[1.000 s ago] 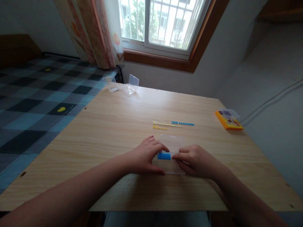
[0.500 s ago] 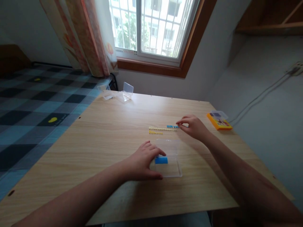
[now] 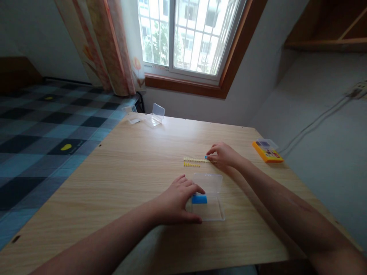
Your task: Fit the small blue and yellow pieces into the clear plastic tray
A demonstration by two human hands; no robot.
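A clear plastic box (image 3: 213, 212) lies on the table with its see-through lid (image 3: 210, 182) folded open on the far side. Inside it, at the left, sits a blue block of pieces (image 3: 199, 199). My left hand (image 3: 179, 200) grips the box's left end, thumb along the near edge and fingers over the far side. Beyond the box, my right hand (image 3: 223, 154) is closed at the fingertips on small blue pieces (image 3: 206, 157); most of these are hidden by the fingers. Just nearer run a row of pale yellow pieces (image 3: 196, 160) and a shorter row of yellow pieces (image 3: 192, 165).
An orange case (image 3: 268, 152) with a clear lid stands by the table's right edge. Another open clear box (image 3: 155, 119) and a further clear container (image 3: 133, 116) are at the far left corner. A bed with a checked cover (image 3: 65, 126) adjoins the left side.
My right hand has come left along the blue row and lowered over it, so its fingers now cover most of those pieces. My left hand keeps its hold on the box.
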